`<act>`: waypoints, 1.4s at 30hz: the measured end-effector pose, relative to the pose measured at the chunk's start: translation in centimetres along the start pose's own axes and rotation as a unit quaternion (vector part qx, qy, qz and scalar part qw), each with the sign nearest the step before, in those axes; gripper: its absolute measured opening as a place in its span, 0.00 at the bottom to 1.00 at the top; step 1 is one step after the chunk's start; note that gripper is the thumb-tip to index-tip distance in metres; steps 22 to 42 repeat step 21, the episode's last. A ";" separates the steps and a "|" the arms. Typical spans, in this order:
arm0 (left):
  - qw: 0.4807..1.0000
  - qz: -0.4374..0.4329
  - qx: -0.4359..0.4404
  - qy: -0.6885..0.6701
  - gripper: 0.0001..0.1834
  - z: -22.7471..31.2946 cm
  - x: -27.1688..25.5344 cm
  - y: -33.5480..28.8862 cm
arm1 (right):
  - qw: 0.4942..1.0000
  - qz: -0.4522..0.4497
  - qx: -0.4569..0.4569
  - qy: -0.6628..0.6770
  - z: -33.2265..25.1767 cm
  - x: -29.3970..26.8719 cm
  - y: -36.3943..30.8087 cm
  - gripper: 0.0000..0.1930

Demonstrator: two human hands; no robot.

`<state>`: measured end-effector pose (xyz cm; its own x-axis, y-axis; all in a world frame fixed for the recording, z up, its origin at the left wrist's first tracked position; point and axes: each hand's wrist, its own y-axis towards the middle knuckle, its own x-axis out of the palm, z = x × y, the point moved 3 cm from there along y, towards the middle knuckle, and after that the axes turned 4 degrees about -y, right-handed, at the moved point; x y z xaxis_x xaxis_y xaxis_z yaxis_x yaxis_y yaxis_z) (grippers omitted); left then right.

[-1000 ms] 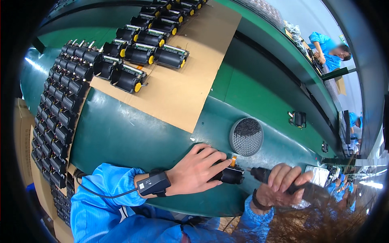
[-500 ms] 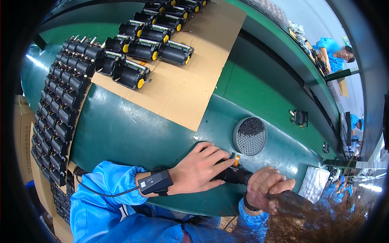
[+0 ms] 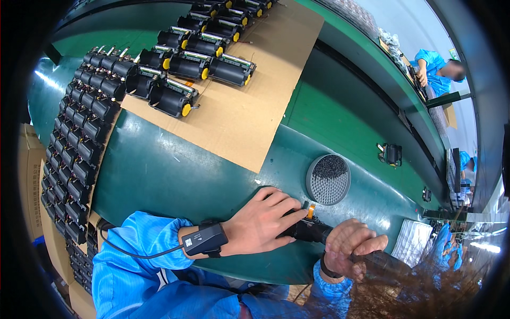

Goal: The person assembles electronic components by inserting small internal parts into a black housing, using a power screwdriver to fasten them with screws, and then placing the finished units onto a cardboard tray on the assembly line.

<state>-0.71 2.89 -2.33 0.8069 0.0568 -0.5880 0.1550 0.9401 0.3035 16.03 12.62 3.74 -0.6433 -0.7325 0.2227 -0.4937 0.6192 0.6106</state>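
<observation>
My left hand [image 3: 263,220] lies over the near edge of the bench, fingers bent and closed on a small black part [image 3: 309,231]. An orange ribbon cable [image 3: 311,211] sticks up from that part beside my fingertips. To its right, my right hand [image 3: 353,242] is curled in a fist around a dark, elongated tool [image 3: 385,260]. The tool's kind cannot be made out, as strands of hair blur its lower end. Just beyond my hands stands a round grey tray [image 3: 328,194] with small black pieces [image 3: 329,166] heaped at its far side.
Black printer-like units with yellow knobs [image 3: 170,98] stand in rows on a cardboard sheet [image 3: 234,135]. Many black assemblies [image 3: 79,143] fill the left side. A single black unit [image 3: 391,154] lies to the right, near a white pad [image 3: 412,242]. A person in blue [image 3: 438,69] works beyond.
My hands and the black part hold almost the same place. In the background, the person in blue has shifted an arm and lowered their head.
</observation>
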 end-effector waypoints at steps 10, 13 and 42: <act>1.000 0.001 0.003 0.002 0.35 0.0 0.0 0.0 | 1.000 -0.013 0.013 -0.006 -0.1 0.6 0.3 0.19; 1.000 0.001 0.003 0.004 0.35 0.0 0.1 -0.1 | 1.000 -0.004 0.023 -0.007 0.1 0.8 0.2 0.18; 1.000 -0.009 -0.004 0.004 0.35 0.0 0.2 -0.1 | 0.995 -0.050 0.080 -0.015 0.5 1.0 0.9 0.18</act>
